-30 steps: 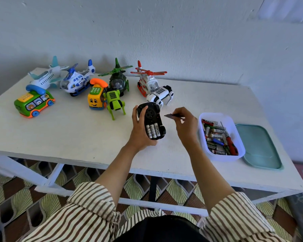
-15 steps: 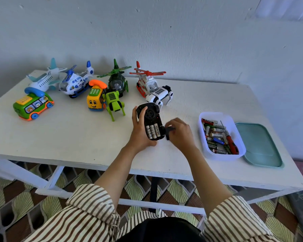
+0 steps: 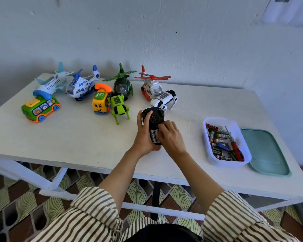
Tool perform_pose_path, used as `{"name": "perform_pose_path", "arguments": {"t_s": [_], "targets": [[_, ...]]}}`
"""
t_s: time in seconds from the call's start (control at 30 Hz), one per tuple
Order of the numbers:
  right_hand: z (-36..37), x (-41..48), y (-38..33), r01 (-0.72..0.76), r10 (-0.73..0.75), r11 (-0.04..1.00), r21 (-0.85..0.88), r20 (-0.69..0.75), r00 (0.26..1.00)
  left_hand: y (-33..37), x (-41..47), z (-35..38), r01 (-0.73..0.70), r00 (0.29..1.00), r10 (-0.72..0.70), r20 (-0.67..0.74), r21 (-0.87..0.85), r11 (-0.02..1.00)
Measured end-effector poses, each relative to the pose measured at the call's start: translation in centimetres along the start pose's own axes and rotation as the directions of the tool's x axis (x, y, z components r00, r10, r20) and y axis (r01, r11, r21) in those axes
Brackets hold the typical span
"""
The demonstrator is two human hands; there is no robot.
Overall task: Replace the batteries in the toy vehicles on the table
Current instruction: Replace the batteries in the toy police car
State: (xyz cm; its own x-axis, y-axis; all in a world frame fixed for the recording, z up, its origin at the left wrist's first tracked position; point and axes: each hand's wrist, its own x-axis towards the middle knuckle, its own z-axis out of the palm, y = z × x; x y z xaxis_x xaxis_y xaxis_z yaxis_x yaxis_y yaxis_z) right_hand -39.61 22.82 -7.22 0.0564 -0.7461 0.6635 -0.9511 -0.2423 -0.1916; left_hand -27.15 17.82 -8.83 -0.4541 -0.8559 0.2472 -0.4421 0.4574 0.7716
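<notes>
Black toy car (image 3: 154, 119) is held over the table (image 3: 77, 137), to the left of the white tub (image 3: 229, 163), and is gripped around its body by the left hand (image 3: 143, 139). It is turned upside down (batteries (image 3: 154, 135) are seen in its open bay). The fingers of the right hand (image 3: 172, 137) are curled over this bay; whether something is pinched cannot be told. A red screwdriver (image 3: 236, 151) is lying inside the tub.
</notes>
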Motion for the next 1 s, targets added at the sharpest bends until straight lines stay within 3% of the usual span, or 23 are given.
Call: {"name": "perform_pose_path", "arguments": {"t_s": [0.1,0.23,0.4,0.7,0.87,1.0], "targets": [[-0.2,0.2,0.2,0.141,-0.142,0.988,-0.059,-0.022,0.990,0.1,0.0,0.0,-0.008,1.000,0.008,-0.001,0.008,1.000],[0.2,0.4,0.3,0.128,-0.133,0.988,-0.082,-0.060,0.989,0.1,0.1,0.0,-0.016,1.000,0.016,0.002,0.017,1.000],[1.2,0.2,0.3,-0.114,0.115,0.990,0.078,-0.004,0.993,0.3,0.1,0.0,-0.011,1.000,0.011,0.008,0.044,0.999],[-0.5,0.8,0.8,-0.380,0.330,0.899,0.219,0.232,0.915,0.4,0.3,0.2,-0.020,1.000,0.019,0.013,0.059,0.998],[-5.9,2.2,2.8,-0.505,0.548,0.726,0.468,0.050,0.835,1.9,-0.1,0.5,-0.024,0.992,0.033,-0.125,0.075,0.997],[-11.3,1.3,8.1,-0.586,0.720,0.627,0.513,-0.096,0.687,3.6,-0.6,1.9,-0.003,0.975,0.005,-0.223,0.009,1.000]]}}
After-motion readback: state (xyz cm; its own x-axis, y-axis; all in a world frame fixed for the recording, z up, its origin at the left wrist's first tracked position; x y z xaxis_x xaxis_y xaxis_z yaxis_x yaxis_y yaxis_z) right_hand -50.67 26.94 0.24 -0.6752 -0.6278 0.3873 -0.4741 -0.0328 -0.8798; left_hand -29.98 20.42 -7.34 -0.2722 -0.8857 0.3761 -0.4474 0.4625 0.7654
